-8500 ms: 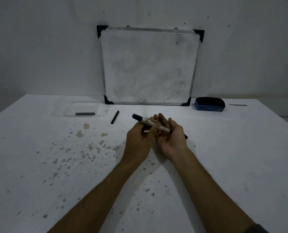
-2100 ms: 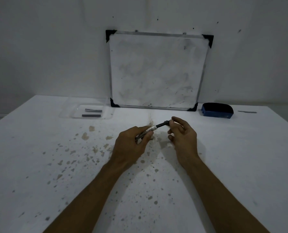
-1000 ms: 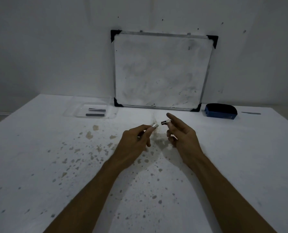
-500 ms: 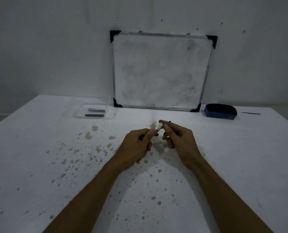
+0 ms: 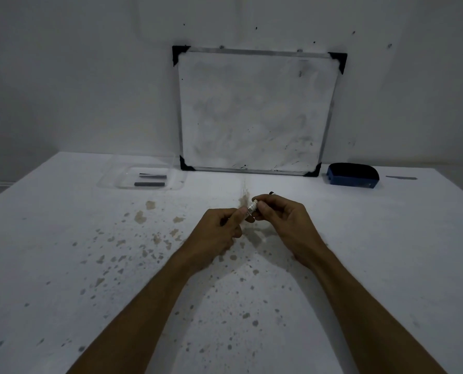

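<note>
My left hand (image 5: pixel 216 230) grips the white barrel of a marker (image 5: pixel 252 207), which points up and to the right above the middle of the table. My right hand (image 5: pixel 284 217) pinches the marker's far end, where a small black part (image 5: pixel 272 193) sticks out past the fingers. The two hands meet at the barrel's end. Most of the marker is hidden inside both hands.
A wiped whiteboard (image 5: pixel 254 112) leans against the wall at the back. A blue eraser (image 5: pixel 353 176) lies to its right, with a thin dark stick (image 5: pixel 401 178) beyond. A clear tray (image 5: pixel 111 179) at back left holds two dark sticks (image 5: pixel 149 184). The white table (image 5: pixel 63 265) is stained.
A second ago the hands were apart, each holding one piece. The right hand has since moved back to the barrel's end, and the hands now stay joined there.
</note>
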Motion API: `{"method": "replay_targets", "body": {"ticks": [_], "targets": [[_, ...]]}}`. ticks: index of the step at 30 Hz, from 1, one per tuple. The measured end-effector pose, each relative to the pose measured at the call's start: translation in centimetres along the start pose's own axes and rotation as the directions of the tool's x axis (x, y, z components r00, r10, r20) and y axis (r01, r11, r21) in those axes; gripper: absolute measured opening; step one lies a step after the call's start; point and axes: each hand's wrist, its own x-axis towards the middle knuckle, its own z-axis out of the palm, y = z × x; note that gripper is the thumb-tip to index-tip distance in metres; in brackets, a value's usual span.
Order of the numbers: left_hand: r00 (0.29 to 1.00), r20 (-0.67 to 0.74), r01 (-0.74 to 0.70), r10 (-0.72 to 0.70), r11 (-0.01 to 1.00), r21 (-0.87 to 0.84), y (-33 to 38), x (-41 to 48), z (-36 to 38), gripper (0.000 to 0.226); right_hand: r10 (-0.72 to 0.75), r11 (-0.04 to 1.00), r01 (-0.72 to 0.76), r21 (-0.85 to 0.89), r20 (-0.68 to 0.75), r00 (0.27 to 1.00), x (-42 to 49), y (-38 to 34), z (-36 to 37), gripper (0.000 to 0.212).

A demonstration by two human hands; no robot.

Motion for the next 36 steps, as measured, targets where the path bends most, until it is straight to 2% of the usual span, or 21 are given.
{"method": "replay_targets", "body": {"ticks": [6,9,13,15,20,25,27,29,31,33,35,36], "targets": [[1.0,-0.022,-0.021,0.022,0.999,0.032,-0.2,0.2,0.1,0.042,0.009,1.0,-0.008,-0.019,0.006,1.0,0.2,0.3,-0.1,0.016],[1.0,-0.026,-0.006,0.006,1.0,0.01,-0.2,0.2,0.6,0.041,0.024,1.0,-0.025,-0.01,-0.044,0.999,0.1,0.6,0.1,0.02],[0.995,-0.07,0.057,-0.065,0.993,-0.106,0.4,0.5,0.9,0.035,0.004,0.977,-0.045,-0.207,-0.195,0.981,-0.2,1.1,1.8,0.033],[0.99,-0.117,0.058,-0.083,0.978,-0.2,0.5,0.8,0.3,0.03,-0.001,0.954,-0.066,-0.292,-0.225,0.974,-0.6,0.9,2.4,0.035],[0.991,-0.098,0.06,-0.086,0.967,-0.249,0.8,0.8,0.2,0.036,0.111,0.937,-0.153,-0.314,-0.147,0.983,-1.5,0.7,2.3,0.043],[0.989,-0.135,0.042,-0.064,0.987,-0.156,1.5,0.2,0.9,0.038,0.197,0.97,-0.197,-0.14,-0.013,0.98,-1.7,-0.9,1.6,0.032],[0.987,-0.145,0.047,-0.068,0.989,-0.141,1.6,0.0,1.2,0.037,0.179,0.968,-0.174,-0.181,0.01,0.984,-1.9,-0.9,1.7,0.029],[0.986,-0.152,0.056,-0.073,0.992,-0.111,1.3,0.1,1.5,0.038,0.127,0.95,-0.139,-0.281,-0.061,0.99,-1.9,-0.5,1.7,0.025],[0.977,-0.207,0.057,-0.049,0.998,0.033,0.8,0.3,1.7,0.045,-0.011,0.843,-0.081,-0.532,-0.168,0.986,-1.5,0.0,1.0,0.025],[0.966,-0.259,0.047,0.011,0.975,0.217,-0.2,0.4,1.6,0.052,-0.172,0.655,-0.066,-0.753,-0.233,0.957,-0.9,0.7,-0.4,0.028],[0.968,-0.246,0.03,0.057,0.94,0.34,-1.1,0.5,1.3,0.055,-0.272,0.488,-0.089,-0.868,-0.248,0.93,-0.4,1.7,-1.9,0.029],[0.971,-0.229,0.025,0.068,0.925,0.38,-1.4,0.5,1.3,0.055,-0.289,0.447,-0.111,-0.887,-0.261,0.921,-0.3,2.1,-2.5,0.027]]}}
